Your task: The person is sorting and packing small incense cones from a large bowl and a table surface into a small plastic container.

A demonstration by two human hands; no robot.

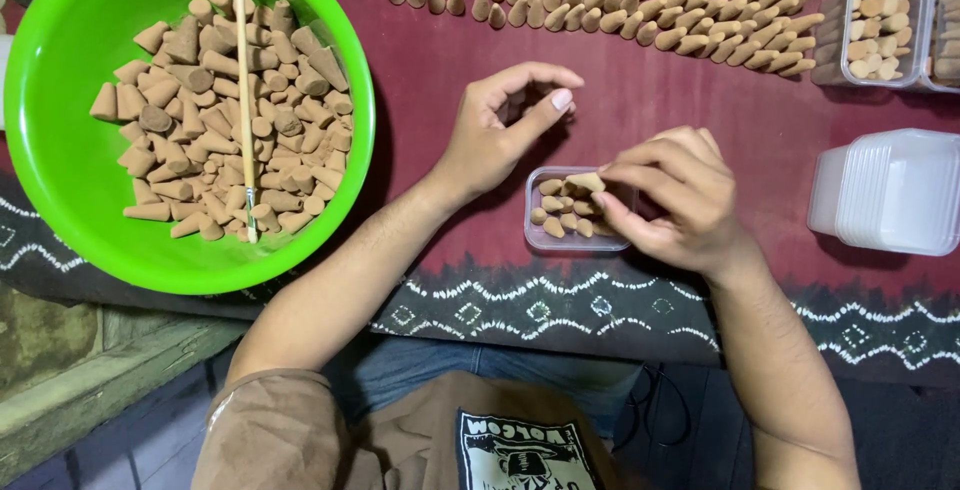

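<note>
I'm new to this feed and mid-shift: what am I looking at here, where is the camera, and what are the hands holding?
One picture, from a camera on a person's head looking down at their own bare hands. The right hand pinches a tan cone over a small clear box partly filled with cones. The left hand hovers beside it, fingers curled; whether it holds anything is unclear. On the dark red cloth: a green bowl of cones with a thin stick, rows of cones, filled boxes, stacked empty boxes.

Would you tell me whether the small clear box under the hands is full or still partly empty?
Partly filled. The small clear box holds cones on its left side, and the right hand pinches one cone over it.
</note>
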